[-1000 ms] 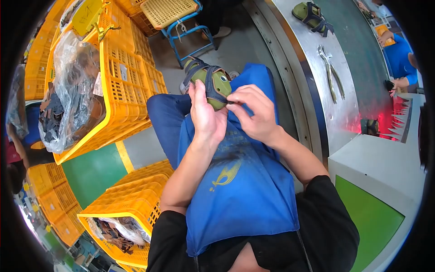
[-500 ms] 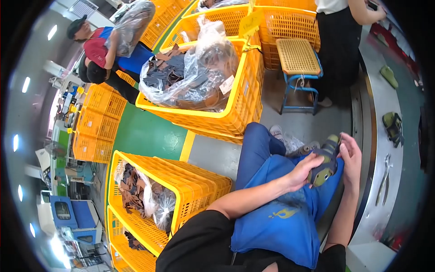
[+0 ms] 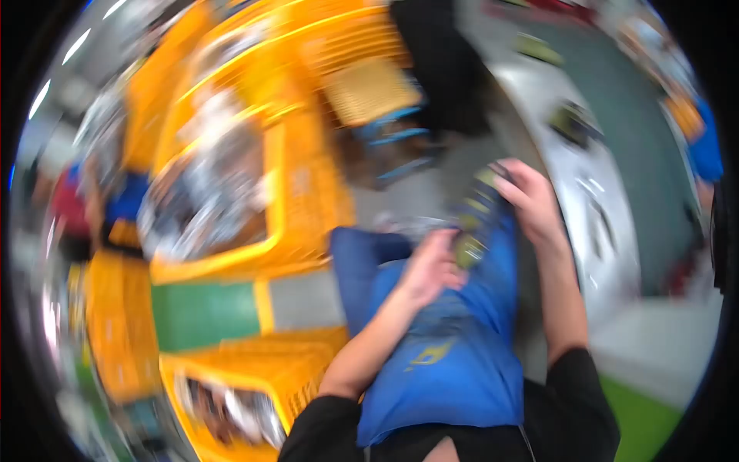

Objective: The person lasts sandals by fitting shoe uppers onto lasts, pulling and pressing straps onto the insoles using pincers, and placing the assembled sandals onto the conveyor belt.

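An olive-green and dark strappy sandal (image 3: 479,212), seemingly on a shoe last, is held above my lap, blurred by motion. My right hand (image 3: 531,196) grips its far end, fingers bent over the top. At the near end my left hand (image 3: 433,269) has curled fingers against the sandal's left side; their exact grip is smeared. Below both hands lies my blue apron (image 3: 454,385), marked with a yellow print. To the right, a metal ledge (image 3: 531,85) carries a metal hand tool (image 3: 600,219) that looks like pliers and another dark green sandal (image 3: 573,123).
Yellow crates (image 3: 308,192) with bagged dark and brown pieces stand at left. A stool (image 3: 373,92) with a woven seat and blue legs is ahead, beside a person in black (image 3: 443,61). A green piece (image 3: 539,48) lies farther along the ledge. Another person (image 3: 704,142) shows at far right.
My view has swung right, shifting the crates and stool leftward and blurring everything. My left hand has slid from the sandal's middle to its near end; my right hand now grips the far end.
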Demonstrator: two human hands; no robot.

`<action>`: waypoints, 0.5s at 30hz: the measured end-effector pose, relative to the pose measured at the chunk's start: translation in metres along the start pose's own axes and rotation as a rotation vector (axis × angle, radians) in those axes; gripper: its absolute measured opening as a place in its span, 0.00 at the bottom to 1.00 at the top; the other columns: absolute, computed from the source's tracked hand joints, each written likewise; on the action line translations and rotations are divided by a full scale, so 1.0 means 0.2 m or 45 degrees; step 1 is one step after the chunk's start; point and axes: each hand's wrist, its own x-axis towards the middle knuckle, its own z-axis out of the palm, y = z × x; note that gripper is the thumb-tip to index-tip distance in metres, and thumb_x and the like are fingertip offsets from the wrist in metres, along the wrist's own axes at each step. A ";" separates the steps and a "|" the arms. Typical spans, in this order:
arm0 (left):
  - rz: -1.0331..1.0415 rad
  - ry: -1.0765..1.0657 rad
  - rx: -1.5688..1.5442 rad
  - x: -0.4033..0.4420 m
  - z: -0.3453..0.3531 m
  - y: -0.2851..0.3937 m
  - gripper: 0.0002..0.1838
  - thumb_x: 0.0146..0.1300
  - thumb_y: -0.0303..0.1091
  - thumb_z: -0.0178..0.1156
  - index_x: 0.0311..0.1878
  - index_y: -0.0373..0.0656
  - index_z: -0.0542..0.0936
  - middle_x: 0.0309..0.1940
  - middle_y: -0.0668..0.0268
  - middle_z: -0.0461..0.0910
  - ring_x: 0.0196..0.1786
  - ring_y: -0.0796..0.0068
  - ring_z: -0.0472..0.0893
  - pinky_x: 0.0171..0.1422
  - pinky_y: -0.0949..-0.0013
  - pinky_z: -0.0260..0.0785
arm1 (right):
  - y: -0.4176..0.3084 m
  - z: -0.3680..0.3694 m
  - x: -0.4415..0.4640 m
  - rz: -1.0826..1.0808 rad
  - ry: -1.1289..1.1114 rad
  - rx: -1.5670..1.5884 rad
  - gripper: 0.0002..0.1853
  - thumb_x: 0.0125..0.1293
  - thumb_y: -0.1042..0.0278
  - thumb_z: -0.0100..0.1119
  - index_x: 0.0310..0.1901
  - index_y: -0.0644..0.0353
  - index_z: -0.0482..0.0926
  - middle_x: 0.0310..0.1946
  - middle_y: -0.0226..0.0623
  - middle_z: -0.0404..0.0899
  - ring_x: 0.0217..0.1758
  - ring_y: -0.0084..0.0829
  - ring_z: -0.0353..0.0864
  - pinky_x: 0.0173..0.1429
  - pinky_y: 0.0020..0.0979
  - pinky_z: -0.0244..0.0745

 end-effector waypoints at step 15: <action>0.076 0.665 0.046 0.17 -0.85 -0.26 0.17 0.77 0.40 0.61 0.62 0.45 0.75 0.47 0.55 0.84 0.41 0.62 0.83 0.46 0.58 0.80 | -0.01 -2.30 -0.03 -0.209 2.306 -0.255 0.17 0.60 0.71 0.72 0.48 0.72 0.83 0.40 0.44 0.87 0.42 0.35 0.86 0.45 0.41 0.83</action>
